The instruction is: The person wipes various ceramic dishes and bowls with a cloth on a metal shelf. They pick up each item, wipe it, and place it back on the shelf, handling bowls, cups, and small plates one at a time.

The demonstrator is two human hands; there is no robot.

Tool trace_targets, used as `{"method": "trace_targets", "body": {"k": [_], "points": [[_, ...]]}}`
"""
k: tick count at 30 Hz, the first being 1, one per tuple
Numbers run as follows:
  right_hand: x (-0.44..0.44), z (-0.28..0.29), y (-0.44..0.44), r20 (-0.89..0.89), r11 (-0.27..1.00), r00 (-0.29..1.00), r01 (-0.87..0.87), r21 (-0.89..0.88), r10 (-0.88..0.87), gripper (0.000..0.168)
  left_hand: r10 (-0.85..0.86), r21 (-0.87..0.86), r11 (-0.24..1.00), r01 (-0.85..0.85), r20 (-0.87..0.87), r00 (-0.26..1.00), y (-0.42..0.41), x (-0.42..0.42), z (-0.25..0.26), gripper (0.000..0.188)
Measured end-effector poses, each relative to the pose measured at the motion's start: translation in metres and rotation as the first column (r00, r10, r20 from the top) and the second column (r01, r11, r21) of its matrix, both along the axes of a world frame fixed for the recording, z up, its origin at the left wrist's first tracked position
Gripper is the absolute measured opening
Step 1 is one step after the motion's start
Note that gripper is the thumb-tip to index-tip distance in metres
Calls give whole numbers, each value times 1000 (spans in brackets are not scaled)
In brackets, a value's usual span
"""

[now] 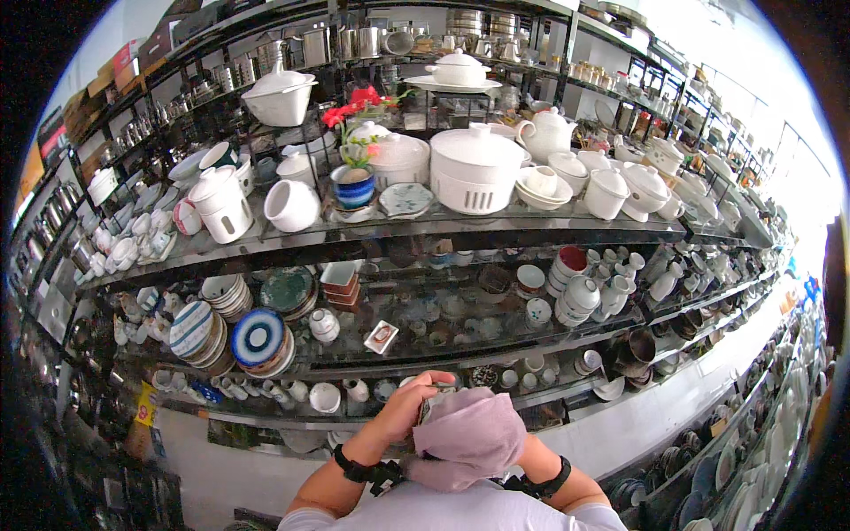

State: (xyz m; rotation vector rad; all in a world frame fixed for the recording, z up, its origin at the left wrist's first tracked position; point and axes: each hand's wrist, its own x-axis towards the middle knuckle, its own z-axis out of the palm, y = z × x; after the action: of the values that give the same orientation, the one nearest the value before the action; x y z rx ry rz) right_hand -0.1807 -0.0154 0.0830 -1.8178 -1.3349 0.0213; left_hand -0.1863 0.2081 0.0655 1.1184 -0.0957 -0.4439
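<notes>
My left hand (406,406) is raised in front of my chest, its fingers curled around a small, mostly hidden piece that looks like patterned ceramic (431,401). A pink cloth (468,431) is bunched against that piece and covers much of it. Of my right hand, only the wrist side (536,458) shows; the cloth drapes over its fingers and appears held by them. Just beyond my hands, a lower shelf (362,417) carries white cups and a white bowl (325,397).
Above, a dark shelf (392,232) holds a large white lidded pot (475,169), a white teapot (548,133) and a blue striped pot (353,189) with red flowers. Stacked plates (260,338) and a small rectangular dish (381,337) sit one level lower. More dishes (727,458) line the right.
</notes>
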Motion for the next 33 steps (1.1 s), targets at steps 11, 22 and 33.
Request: {"method": "trace_targets", "body": {"k": [11,22,33], "points": [[40,60,-127,522,879,847,324,-350,-104,33,447,102,880,-463,147,882,-156,65,-50,18],[51,28,-169,120,997,990,73,-6,-72,29,-216,372,918,138,175,961,-198,37,-20,29],[48,-17,-155,231,936,916,349,-51,-328,20,-188,234,960,156,122,975,-170,19,-8,48]]}}
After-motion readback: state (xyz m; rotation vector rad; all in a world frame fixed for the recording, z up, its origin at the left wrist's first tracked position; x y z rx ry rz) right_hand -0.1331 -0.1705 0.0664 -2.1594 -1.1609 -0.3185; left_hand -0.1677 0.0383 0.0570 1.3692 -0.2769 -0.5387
